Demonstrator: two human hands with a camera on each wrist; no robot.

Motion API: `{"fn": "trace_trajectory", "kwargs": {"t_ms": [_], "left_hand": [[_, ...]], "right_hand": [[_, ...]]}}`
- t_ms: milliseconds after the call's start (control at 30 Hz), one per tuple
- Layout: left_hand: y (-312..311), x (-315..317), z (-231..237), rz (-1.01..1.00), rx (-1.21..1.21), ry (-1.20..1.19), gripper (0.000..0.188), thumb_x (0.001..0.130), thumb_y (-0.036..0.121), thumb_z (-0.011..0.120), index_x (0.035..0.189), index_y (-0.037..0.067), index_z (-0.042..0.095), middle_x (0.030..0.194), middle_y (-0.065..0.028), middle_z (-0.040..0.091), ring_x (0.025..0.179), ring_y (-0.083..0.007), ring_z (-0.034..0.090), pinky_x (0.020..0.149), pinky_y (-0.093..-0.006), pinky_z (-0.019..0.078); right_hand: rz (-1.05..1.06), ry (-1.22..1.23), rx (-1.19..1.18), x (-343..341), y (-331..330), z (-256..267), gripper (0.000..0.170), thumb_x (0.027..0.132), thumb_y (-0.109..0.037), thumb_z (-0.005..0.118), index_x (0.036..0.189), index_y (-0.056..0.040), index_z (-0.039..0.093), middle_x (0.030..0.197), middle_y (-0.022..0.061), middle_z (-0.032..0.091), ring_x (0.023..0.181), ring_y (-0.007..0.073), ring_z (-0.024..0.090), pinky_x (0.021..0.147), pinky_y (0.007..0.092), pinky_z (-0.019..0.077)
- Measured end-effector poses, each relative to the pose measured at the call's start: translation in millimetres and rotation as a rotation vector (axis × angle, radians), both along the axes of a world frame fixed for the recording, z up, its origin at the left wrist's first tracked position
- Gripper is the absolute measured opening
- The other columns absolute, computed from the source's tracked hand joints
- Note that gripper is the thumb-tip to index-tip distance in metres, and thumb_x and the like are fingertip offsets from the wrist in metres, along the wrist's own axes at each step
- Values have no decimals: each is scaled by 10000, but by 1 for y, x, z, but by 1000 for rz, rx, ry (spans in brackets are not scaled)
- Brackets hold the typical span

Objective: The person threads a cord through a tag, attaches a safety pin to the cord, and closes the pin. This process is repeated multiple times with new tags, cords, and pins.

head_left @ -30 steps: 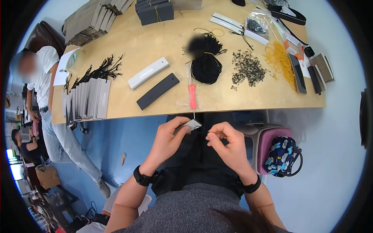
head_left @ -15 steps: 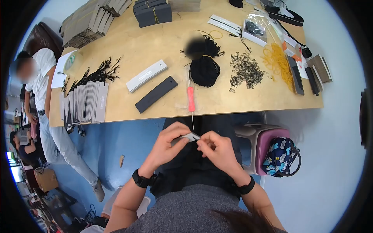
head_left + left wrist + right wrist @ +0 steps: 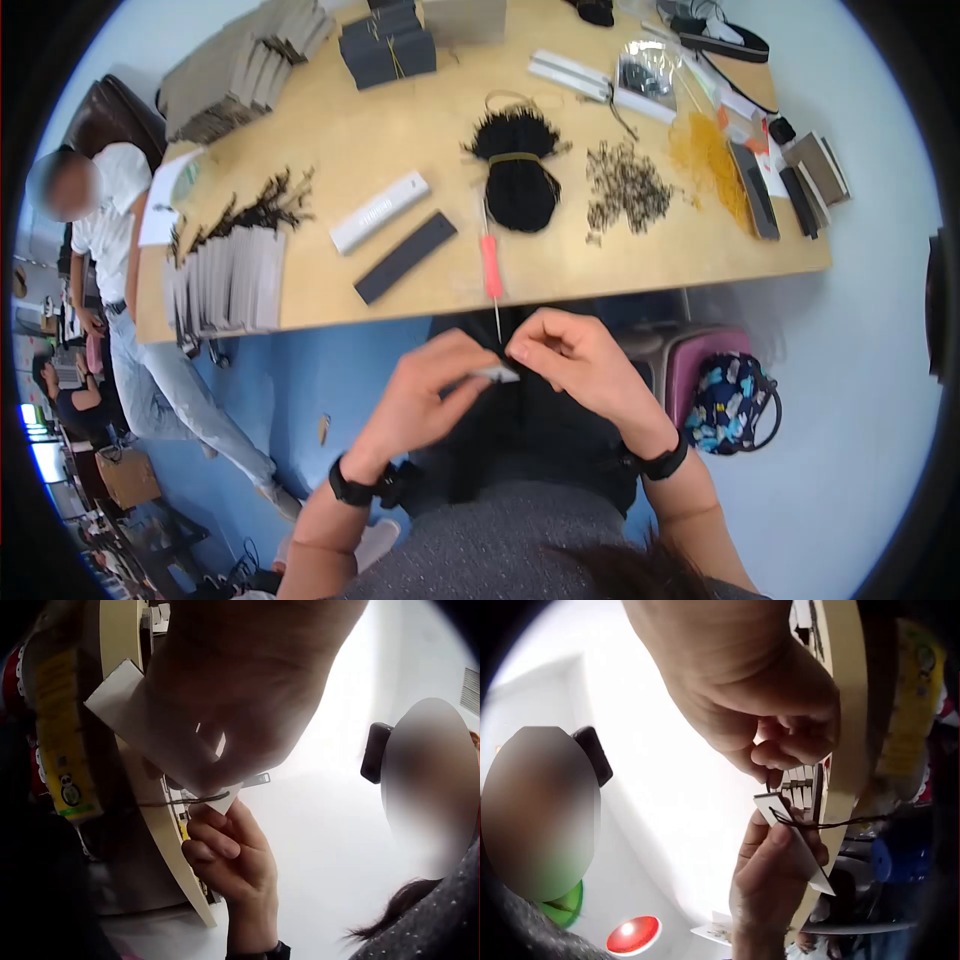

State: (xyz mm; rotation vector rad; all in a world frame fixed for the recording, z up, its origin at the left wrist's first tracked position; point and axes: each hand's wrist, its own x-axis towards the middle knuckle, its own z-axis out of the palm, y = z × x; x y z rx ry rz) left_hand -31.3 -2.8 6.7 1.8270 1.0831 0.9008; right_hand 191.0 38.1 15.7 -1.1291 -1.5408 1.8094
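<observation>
My left hand (image 3: 425, 395) grips a pale card tag (image 3: 802, 851) between thumb and fingers, over the lap just off the table's front edge. A black cord (image 3: 832, 823) passes through a hole near the tag's end and trails away. Close above that end, my right hand (image 3: 580, 365) pinches a dark strand of the cord with thumb and forefinger, its other fingers curled in. In the left wrist view, much of the tag is hidden behind the left hand. A red-handled tool (image 3: 490, 268) lies at the table edge, its thin metal shaft jutting out near the hands.
On the table (image 3: 330, 285) lie a white tag strip (image 3: 380, 212), a dark strip (image 3: 406, 258), a bundle of black cords (image 3: 522, 195), a heap of small pins (image 3: 628, 190) and a row of corded tags (image 3: 225, 280). A bag (image 3: 735, 405) sits on a stool at right.
My right hand came left to the tag's end, then rose slightly, further toward the table. My left hand has lowered a little, and the tag now shows more edge-on in the head view.
</observation>
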Motion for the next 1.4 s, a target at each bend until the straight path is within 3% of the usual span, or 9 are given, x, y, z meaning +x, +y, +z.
{"fn": "trace_trajectory", "kwargs": {"t_ms": [233,367,500,567,633,700,833,1233,1400], "left_hand": [[-4,-7,-5,36,-238,-108,215,912,-29,641,1127,-16,642,969,-87,611,860,-189,621,742,-302,504],[-5,-6,-5,1,-518,-473,181,969,20,613,1148,-3,621,988,-28,589,850,-96,595,687,-223,460],[-2,-4,2,24,-570,-583,178,946,28,649,1123,10,634,1002,-35,607,848,-115,627,714,-252,516],[-1,-7,6,52,-642,-614,183,940,34,660,1119,6,636,1004,-35,616,854,-124,632,721,-262,522],[0,-7,6,32,-633,-604,199,937,34,664,1131,3,635,1001,-35,622,880,-120,630,761,-257,518],[-2,-5,7,95,-625,-535,212,943,33,656,1152,4,634,1005,-31,620,908,-112,622,805,-254,510],[-4,-3,1,93,-613,-506,217,981,53,626,1192,2,617,1053,5,590,905,-65,582,755,-217,476],[-9,-2,21,90,-604,-373,358,945,-44,613,1296,27,623,1122,-34,631,961,-88,599,815,-235,499],[-21,-6,52,-15,-314,37,460,903,-51,657,1351,36,600,1029,-62,662,886,-125,597,786,-270,496]], "right_hand": [[52,779,-824,19,4,-13,234,1040,-247,563,1002,-18,596,725,-25,485,524,27,381,507,212,292],[185,1074,-862,22,-7,-8,271,1059,-248,508,962,-10,595,764,2,522,463,28,340,458,208,261],[356,739,-633,27,-4,-10,354,1048,-270,536,843,2,633,752,21,575,429,36,331,435,222,249],[198,96,-442,19,-5,-5,449,1035,-309,561,738,13,661,705,28,590,423,40,338,428,238,252],[186,37,-457,16,-7,-13,360,981,-282,650,811,28,720,652,-4,554,465,52,398,460,243,317],[53,38,118,5,-17,-20,213,899,-205,745,917,7,750,662,-1,555,548,69,458,520,244,382],[-49,-106,188,-9,-20,-7,292,818,-143,811,1082,-41,741,714,-2,536,614,73,470,560,254,399],[-443,623,-231,24,8,-5,86,949,-95,599,886,-38,581,666,-5,504,533,62,412,522,236,314],[-456,696,-288,24,11,-5,103,949,-108,579,863,-56,553,648,-1,474,521,71,386,539,256,293]]}}
